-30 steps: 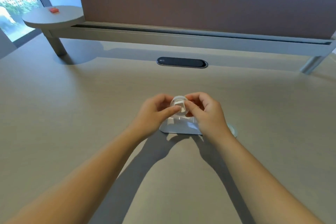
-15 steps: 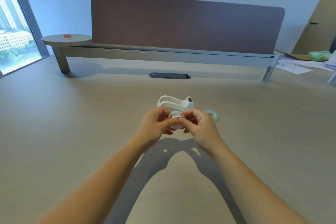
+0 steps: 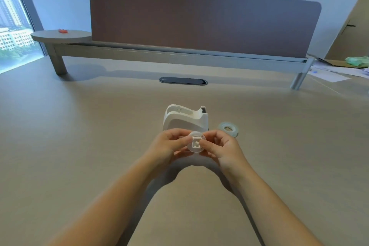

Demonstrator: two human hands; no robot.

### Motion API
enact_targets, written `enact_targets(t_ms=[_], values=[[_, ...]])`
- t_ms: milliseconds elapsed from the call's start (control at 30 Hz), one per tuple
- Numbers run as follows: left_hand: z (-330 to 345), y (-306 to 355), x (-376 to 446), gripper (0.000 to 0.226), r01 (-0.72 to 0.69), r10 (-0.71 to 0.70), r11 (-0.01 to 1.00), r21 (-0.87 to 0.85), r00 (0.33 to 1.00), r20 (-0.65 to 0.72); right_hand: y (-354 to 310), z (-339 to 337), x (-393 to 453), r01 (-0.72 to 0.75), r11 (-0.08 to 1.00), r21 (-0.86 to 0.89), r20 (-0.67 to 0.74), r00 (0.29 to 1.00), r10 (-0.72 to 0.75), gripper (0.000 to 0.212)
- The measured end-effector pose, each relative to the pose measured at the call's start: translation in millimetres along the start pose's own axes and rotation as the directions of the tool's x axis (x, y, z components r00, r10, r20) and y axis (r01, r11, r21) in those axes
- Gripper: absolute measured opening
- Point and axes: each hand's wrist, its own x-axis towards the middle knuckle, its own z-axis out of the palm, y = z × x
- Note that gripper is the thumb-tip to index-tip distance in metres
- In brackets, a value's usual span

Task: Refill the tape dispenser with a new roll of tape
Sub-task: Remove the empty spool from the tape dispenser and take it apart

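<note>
Person stands at the desk [image 3: 83,146] with both hands raised just above its surface, close in front of the tape dispenser [image 3: 185,119]. Left hand [image 3: 169,146] and right hand [image 3: 221,147] pinch a small round white piece between fingertips, the spool hub [image 3: 196,143], with a squarish moulded centre facing up. It appears bare or carries only an empty clear core; no thick band of tape shows on it, though blur prevents certainty. Dispenser sits upright on the desk, cradle open and empty, cutter end toward the person's right. New roll of tape [image 3: 228,129] lies flat on the desk just beside the dispenser on the right, apart from both hands and untouched. Judgement on progress: hub is already out of the dispenser, so the opening step looks done. Remaining: strip any spent core off the hub, thread the new roll onto it, seat the hub back in the cradle slots, draw the tape end to the cutter. Roughly a third of the way, by my estimate.
</note>
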Motion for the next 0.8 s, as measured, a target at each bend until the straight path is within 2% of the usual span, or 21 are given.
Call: enact_targets(t_ms=[233, 300, 367, 400, 467, 533, 600, 700, 800], values=[[-1.7, -7.6, 11.6, 0.014, -0.095, 0.100, 0.993, 0.070, 0.992, -0.075, 3.3, 1.1, 10.2, 0.001, 1.000, 0.016, 0.011, 1.000, -0.001, 0.009], [-2.3, -8.4, 15.1, 0.015, -0.090, 0.093, 0.995, 0.032, 0.991, -0.096, 3.8, 2.4, 10.9, 0.056, 0.997, -0.043, -0.004, 0.998, -0.056, 0.017], [-1.5, -7.9, 17.3, 0.018, -0.077, 0.076, 0.997, 0.001, 0.991, -0.113, 4.4, 2.7, 9.5, 0.180, 0.955, -0.236, -0.034, 0.981, -0.193, 0.025], [-0.6, -7.6, 17.6, 0.020, -0.069, 0.071, 0.997, 0.016, 0.989, -0.128, 3.4, 3.6, 8.5, 0.260, 0.887, -0.382, -0.027, 0.956, -0.292, 0.026], [1.3, -7.5, 18.2, 0.022, -0.061, 0.076, 0.993, 0.098, 0.984, -0.160, 3.4, 5.8, 8.0, 0.403, 0.674, -0.619, 0.056, 0.879, -0.474, 0.032], [1.8, -7.6, 19.4, 0.023, -0.047, 0.072, 0.989, 0.137, 0.981, -0.183, 4.3, 8.5, 9.0, 0.449, 0.466, -0.762, 0.152, 0.824, -0.545, 0.034], [-0.2, -7.5, 20.7, 0.024, -0.015, 0.042, 0.991, 0.133, 0.978, -0.203, 4.3, 11.5, 8.7, 0.450, 0.305, -0.839, 0.209, 0.785, -0.583, 0.030], [-3.5, -6.1, 21.0, 0.021, 0.043, -0.015, 0.991, 0.129, 0.978, -0.210, 4.0, 14.9, 8.4, 0.442, 0.195, -0.876, 0.263, 0.775, -0.575, 0.036], [-6.3, -5.6, 19.9, 0.018, 0.079, -0.063, 0.994, 0.078, 0.979, -0.194, 8.1, 16.7, 10.5, 0.440, 0.191, -0.878, 0.281, 0.795, -0.538, 0.026]])
